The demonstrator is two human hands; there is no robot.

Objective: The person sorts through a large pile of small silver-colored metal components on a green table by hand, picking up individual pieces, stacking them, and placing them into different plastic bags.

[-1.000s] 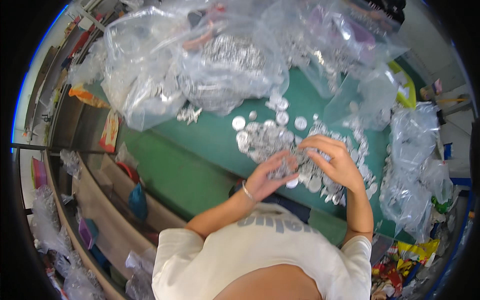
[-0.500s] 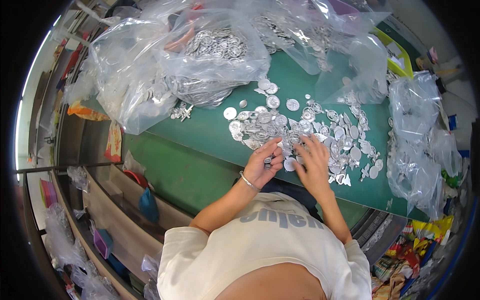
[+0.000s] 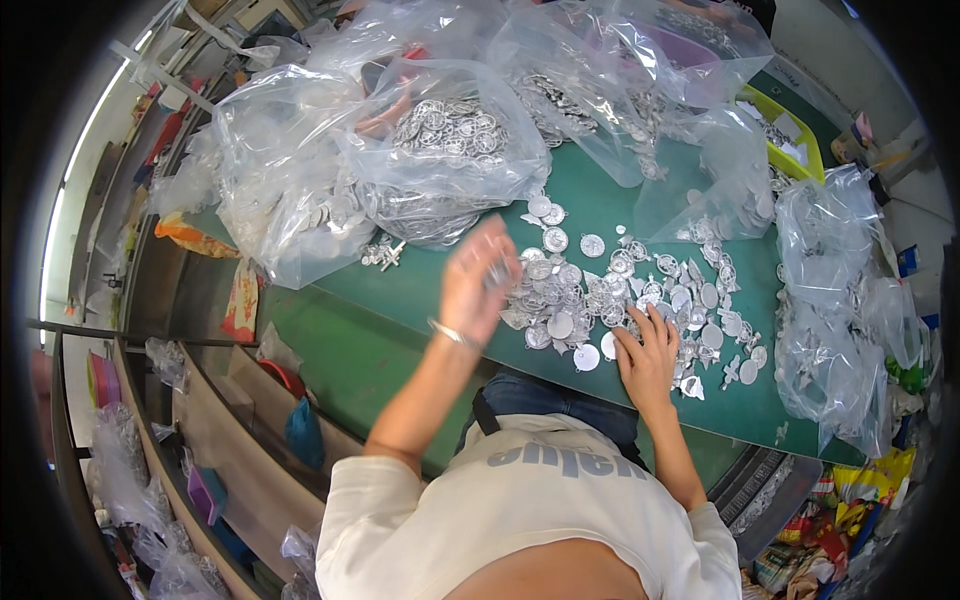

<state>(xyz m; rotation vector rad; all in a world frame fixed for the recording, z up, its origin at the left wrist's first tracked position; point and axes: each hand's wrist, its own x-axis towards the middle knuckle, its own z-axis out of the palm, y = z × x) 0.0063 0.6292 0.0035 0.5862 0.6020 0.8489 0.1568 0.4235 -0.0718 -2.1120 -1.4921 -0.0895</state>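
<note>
The left fingers are curled at the near-left edge of the pile, with something greyish beside them; the left hand is too blurred to tell whether they grasp it. The right fingers are spread and loose, their tips on the pile, with the right hand reaching in from the near edge. A silvery bracelet circles the left wrist.

The silver medals, mostly round or oval, lie heaped between the hands and scattered rightward over the green surface. One round disc lies at the heap's near side, left of the right hand. Beyond the left hand are a few small crosses, just beside a clear bag. Farther out, another bag bulges with ring-shaped pieces. At the far right sits a lime-green tray, with a crumpled bag nearer.
</note>
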